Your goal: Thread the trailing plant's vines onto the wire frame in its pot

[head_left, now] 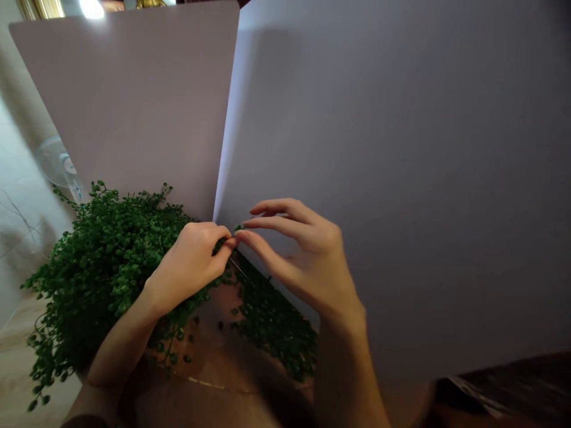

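Note:
My left hand (191,261) is closed in a pinch, thumb against forefinger, on what looks like a thin strand (241,270) hanging below the fingertips. My right hand (307,255) meets it fingertip to fingertip. Its thumb and forefinger pinch a small green piece of plant (239,227), while the other fingers stay loosely bent. Behind and beside my left forearm spreads a bushy trailing plant (111,255) with round, bead-like green leaves, much like string of pearls. Under my hands, a pile of similar green beads (276,327) lies on the brown table (200,356).
Two tall pale panels, one at the left (134,107) and a larger one at the right (401,166), stand close behind my hands. A fan (56,160) shows past the left panel. A bright lamp (91,8) shines above it. Dark material (526,386) lies lower right.

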`<state>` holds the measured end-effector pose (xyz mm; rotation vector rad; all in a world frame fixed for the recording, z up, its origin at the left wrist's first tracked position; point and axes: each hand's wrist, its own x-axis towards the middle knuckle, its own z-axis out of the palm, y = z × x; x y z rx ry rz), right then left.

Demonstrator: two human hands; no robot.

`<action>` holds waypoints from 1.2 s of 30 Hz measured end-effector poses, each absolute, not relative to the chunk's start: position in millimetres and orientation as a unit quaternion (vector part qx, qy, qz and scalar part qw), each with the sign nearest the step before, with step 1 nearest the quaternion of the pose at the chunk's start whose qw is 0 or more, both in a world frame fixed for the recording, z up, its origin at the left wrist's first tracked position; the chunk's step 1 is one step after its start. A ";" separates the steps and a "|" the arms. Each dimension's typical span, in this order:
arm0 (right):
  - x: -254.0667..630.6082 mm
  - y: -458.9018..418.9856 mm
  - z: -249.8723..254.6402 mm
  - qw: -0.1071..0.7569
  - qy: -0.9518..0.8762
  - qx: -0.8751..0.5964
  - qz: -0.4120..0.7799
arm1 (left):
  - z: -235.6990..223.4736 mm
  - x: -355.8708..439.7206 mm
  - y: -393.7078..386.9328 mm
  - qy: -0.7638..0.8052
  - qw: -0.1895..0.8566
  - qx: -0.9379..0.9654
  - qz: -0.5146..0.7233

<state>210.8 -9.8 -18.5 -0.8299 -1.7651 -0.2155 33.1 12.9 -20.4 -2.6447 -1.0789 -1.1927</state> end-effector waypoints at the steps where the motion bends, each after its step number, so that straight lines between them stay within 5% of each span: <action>1: 208.6 -8.3 -19.6 0.548 -0.752 -0.353 -0.099 | -20.9 33.4 12.5 -0.347 0.031 -0.855 -0.384; 11: 213.7 4.1 -24.0 0.543 -0.758 -0.360 -0.031 | -23.8 36.7 12.3 -0.320 0.040 -0.857 -0.402; 23: 210.5 10.7 -24.7 0.692 -0.651 -0.308 0.057 | -18.4 34.8 17.5 -0.331 -0.158 -0.797 -0.481; 36: 211.2 19.3 -29.8 0.631 -0.668 -0.346 -0.189 | -18.4 36.4 22.3 -0.317 -0.103 -0.839 -0.430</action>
